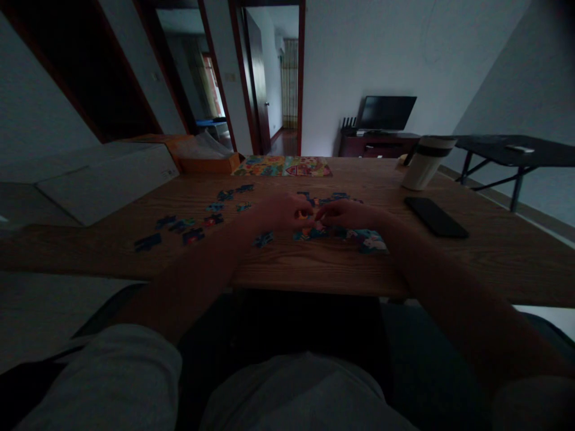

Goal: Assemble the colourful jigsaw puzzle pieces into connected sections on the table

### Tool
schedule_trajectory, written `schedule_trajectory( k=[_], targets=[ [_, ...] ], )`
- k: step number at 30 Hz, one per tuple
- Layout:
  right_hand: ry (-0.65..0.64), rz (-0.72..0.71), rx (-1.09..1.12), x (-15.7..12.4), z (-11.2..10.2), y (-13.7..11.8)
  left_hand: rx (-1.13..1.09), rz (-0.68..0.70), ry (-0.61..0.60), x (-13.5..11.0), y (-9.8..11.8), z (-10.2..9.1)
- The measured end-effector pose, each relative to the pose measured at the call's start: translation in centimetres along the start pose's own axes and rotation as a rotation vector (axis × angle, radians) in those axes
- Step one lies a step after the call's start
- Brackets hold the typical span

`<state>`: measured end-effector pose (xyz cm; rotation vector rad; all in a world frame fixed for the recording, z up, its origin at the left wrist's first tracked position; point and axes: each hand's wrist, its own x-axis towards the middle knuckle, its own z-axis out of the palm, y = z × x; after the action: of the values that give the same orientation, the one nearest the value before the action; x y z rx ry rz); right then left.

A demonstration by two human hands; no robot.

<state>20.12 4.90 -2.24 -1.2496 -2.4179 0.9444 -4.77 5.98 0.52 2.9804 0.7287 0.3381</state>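
My left hand (pixel 282 214) and my right hand (pixel 345 213) meet at the middle of a wooden table (pixel 314 263), fingers curled and pinched together over a small jigsaw piece (pixel 306 216) between them. Under and right of the hands lies a partly joined patch of puzzle (pixel 366 239). Loose blue pieces (pixel 188 227) are scattered to the left. The room is dim, so what each finger grips is hard to make out.
A colourful puzzle picture sheet (pixel 283 166) lies at the table's far edge beside an orange box (pixel 209 160). A white cup (pixel 424 163) and a black phone (pixel 435 216) sit to the right. A white box (pixel 108 179) stands at left.
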Motion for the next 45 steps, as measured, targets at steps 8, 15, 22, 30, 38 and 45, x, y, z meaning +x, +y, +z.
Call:
schedule_trajectory(
  k=[8,15,22,30,38,45],
  targets=[
    [-0.015,0.058,-0.164,0.0,0.7,-1.0,-0.268,-0.163,-0.238,-1.3,-1.4,0.9],
    [-0.066,0.078,-0.217,-0.1,0.0,-0.3,-0.185,-0.142,-0.283,-0.9,-0.4,1.0],
    [-0.039,0.081,-0.285,-0.2,0.1,-0.8,-0.171,-0.149,-0.311,-0.9,-0.2,0.8],
    [-0.027,0.119,-0.255,-0.1,0.8,-1.0,-0.168,-0.181,-0.337,-0.9,0.0,0.7],
    [-0.009,0.113,-0.318,0.2,1.1,-0.5,-0.182,-0.149,-0.338,-0.9,0.0,0.8],
    [0.095,0.188,-0.438,-0.3,-0.1,-0.1,-0.123,-0.17,-0.351,-1.0,0.0,0.9]
  ],
)
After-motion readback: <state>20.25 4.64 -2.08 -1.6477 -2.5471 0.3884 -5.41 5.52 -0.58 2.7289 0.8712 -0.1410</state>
